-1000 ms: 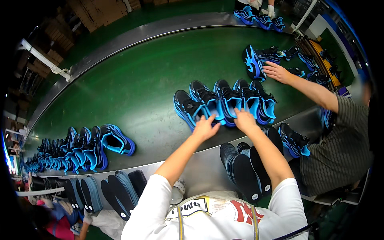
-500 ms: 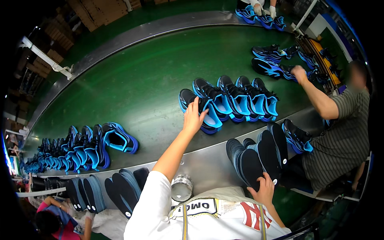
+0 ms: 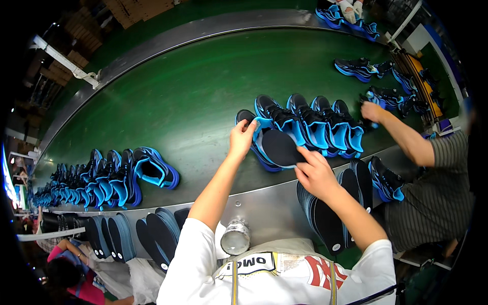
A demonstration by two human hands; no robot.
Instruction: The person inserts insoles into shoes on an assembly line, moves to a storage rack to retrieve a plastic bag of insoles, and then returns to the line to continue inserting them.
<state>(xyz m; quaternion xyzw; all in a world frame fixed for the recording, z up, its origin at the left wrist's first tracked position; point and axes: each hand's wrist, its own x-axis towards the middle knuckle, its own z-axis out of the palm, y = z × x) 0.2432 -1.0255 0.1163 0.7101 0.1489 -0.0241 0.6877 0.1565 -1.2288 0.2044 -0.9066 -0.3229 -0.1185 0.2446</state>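
A black-and-blue sneaker lies on the green belt, its light-blue collar facing me. My left hand pinches the sneaker's upper edge near the tongue. With fingers and thumb closed on its rim, my right hand holds a black insole over the shoe opening. The insole's front end is partly inside the collar or hidden by it; I cannot tell how deep it reaches. Directly to the right stands a row of several similar sneakers, openings toward me.
Stacked insoles lie on the metal ledge by my right arm, with more insoles at left. A clear jar stands before me. Several sneakers line the belt at left. A co-worker reaches in from the right.
My right hand has come up from the insole stack to the sneaker with an insole. My left hand now pinches the shoe's upper. The co-worker's arm has moved among the far-right shoes.
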